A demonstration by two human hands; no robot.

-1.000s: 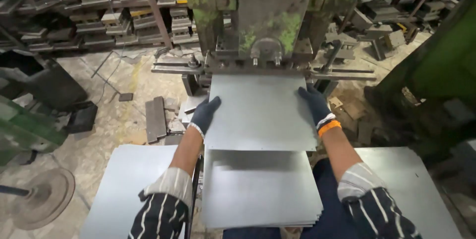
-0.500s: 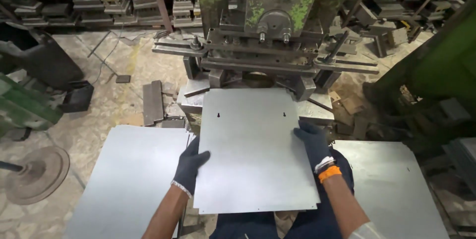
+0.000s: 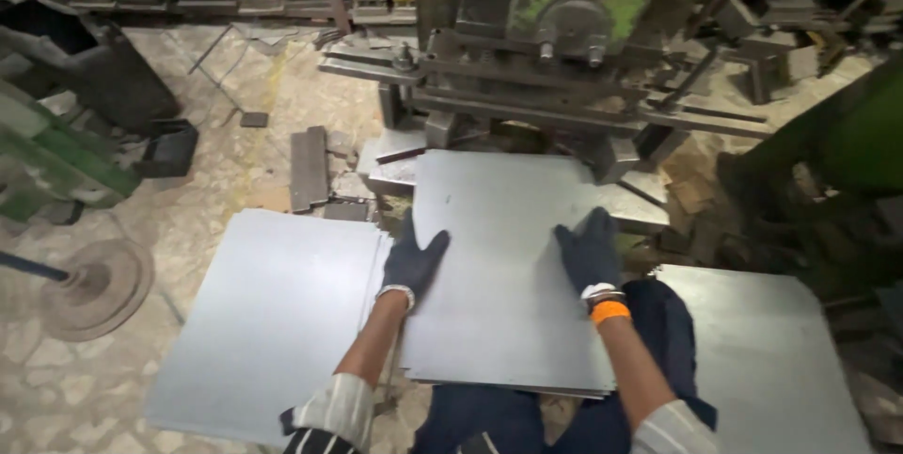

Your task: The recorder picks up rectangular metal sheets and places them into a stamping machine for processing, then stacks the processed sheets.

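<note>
Sheet metal (image 3: 508, 266) lies flat on a near stack; left hand (image 3: 412, 261) and right hand (image 3: 588, 252) press open-palmed, steadying it.

Both arms reach fwd, forearms bare, striped sleeves pushed up near the elbows. Left hand (image 3: 414, 261) in dark glove, palm down, fingers spread, thumb out to the right. Right hand (image 3: 588, 252) also in dark glove, flat, palm down, fingers together and pointing fwd; orange band on the wrist. Hands are well apart, approx. level.
</note>
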